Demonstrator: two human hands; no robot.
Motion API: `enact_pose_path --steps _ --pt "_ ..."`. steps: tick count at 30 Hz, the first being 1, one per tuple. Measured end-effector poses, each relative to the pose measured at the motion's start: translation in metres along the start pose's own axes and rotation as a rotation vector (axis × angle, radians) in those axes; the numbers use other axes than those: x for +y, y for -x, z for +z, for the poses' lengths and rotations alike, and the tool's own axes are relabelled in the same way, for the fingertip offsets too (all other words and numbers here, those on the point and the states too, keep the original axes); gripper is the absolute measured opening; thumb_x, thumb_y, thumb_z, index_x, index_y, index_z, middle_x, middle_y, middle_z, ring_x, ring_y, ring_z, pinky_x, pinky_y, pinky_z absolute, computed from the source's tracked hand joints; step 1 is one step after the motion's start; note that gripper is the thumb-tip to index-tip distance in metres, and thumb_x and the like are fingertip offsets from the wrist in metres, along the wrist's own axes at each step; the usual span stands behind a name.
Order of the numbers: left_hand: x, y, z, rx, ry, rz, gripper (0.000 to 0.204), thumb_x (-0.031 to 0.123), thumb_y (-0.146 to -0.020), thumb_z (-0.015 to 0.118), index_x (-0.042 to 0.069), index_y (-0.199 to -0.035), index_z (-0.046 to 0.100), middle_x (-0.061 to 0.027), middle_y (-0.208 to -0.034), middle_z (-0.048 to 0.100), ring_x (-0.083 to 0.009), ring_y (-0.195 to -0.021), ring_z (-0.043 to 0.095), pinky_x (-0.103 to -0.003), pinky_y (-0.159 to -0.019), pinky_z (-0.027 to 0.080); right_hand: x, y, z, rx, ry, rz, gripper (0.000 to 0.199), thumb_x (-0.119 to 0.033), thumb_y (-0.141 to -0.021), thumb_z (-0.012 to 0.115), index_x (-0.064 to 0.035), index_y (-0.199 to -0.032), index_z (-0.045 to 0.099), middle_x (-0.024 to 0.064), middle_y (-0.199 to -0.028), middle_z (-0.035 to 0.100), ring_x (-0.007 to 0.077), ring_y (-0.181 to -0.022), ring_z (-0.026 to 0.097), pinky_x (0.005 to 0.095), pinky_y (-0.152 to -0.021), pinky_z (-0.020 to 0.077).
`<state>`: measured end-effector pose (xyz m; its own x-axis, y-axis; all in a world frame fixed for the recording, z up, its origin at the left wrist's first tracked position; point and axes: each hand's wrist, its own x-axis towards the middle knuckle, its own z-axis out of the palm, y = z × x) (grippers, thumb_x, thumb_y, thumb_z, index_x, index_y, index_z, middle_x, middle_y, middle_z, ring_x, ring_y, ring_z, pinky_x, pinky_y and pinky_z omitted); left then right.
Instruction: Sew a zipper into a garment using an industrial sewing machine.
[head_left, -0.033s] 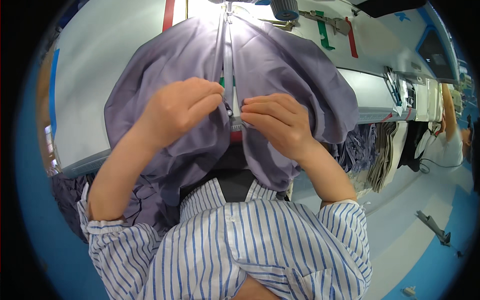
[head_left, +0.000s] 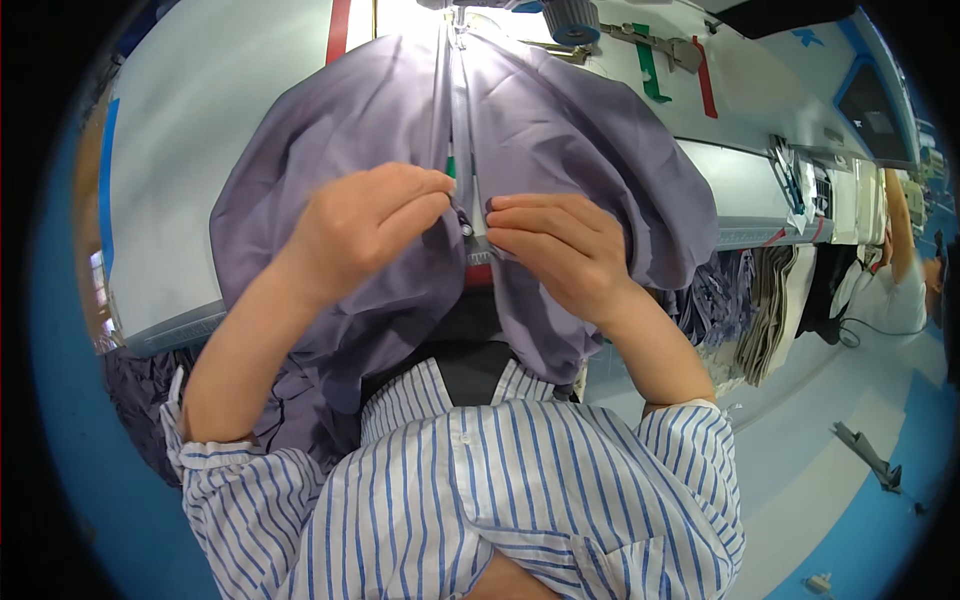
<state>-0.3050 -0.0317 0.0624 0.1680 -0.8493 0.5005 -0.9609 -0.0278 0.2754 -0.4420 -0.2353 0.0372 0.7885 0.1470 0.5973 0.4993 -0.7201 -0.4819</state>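
The mauve cloth (head_left: 560, 120) across the middle of the frame looked smooth and softly satiny, creasing finely (bright light washed out its sheen near the top). The worktop (head_left: 170, 190) at upper left had a smooth, pale finish. At upper right, a slim fitting (head_left: 683, 53) looked like shiny metal. The striped shirt (head_left: 570, 460), lower centre, was matt, lightly wrinkled cloth.

white table (head_left: 170, 200) | purple fabric (head_left: 560, 130) on top | green strip (head_left: 650, 68) | red strip (head_left: 706, 82)
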Motion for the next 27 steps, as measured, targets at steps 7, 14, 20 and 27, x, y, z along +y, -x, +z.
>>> enact_pose_path --steps 7,14,20,27 --pt "0.014 0.003 0.018 0.113 0.04 -0.121 0.015 0.005 -0.074 0.069 0.002 -0.088 0.068 -0.0076 -0.095 0.071 -0.0232 -0.084 0.071 -0.03 -0.066 0.057 -0.001 -0.006 -0.009 -0.046 -0.006 -0.092 0.023 -0.007 -0.072 0.074 -0.0046 -0.095 0.073 0.0089 -0.107 0.072 0.0246 -0.094 0.071 0.0339 -0.072 0.0553" --pt "0.01 -0.001 0.01 -0.012 0.071 -0.143 0.027 0.01 -0.074 0.072 0.005 -0.099 0.066 -0.0042 -0.101 0.067 -0.0228 -0.094 0.066 -0.032 -0.079 0.051 -0.002 0.0 -0.001 -0.082 -0.028 -0.027 0.019 -0.008 -0.075 0.073 -0.0059 -0.093 0.071 0.0063 -0.106 0.072 0.0218 -0.09 0.07 0.0327 -0.072 0.054" --pt "-0.019 -0.011 0.001 -0.151 -0.163 -0.105 0.069 0.023 -0.069 0.078 0.008 -0.133 0.058 -0.0045 -0.125 0.057 -0.0229 -0.117 0.054 -0.04 -0.094 0.045 -0.004 -0.006 -0.007 -0.159 -0.01 -0.035 0.02 -0.006 -0.069 0.076 -0.0029 -0.088 0.069 0.0106 -0.099 0.073 0.0242 -0.089 0.072 0.031 -0.071 0.0571" --pt "-0.025 -0.017 0.007 -0.088 -0.151 -0.192 0.061 0.021 -0.074 0.075 0.009 -0.132 0.059 -0.0052 -0.126 0.057 -0.0244 -0.118 0.053 -0.041 -0.1 0.044 0.001 -0.007 -0.009 -0.19 -0.061 -0.053 0.018 -0.008 -0.076 0.074 -0.0058 -0.093 0.069 0.0067 -0.108 0.071 0.0223 -0.097 0.069 0.0333 -0.078 0.0551"
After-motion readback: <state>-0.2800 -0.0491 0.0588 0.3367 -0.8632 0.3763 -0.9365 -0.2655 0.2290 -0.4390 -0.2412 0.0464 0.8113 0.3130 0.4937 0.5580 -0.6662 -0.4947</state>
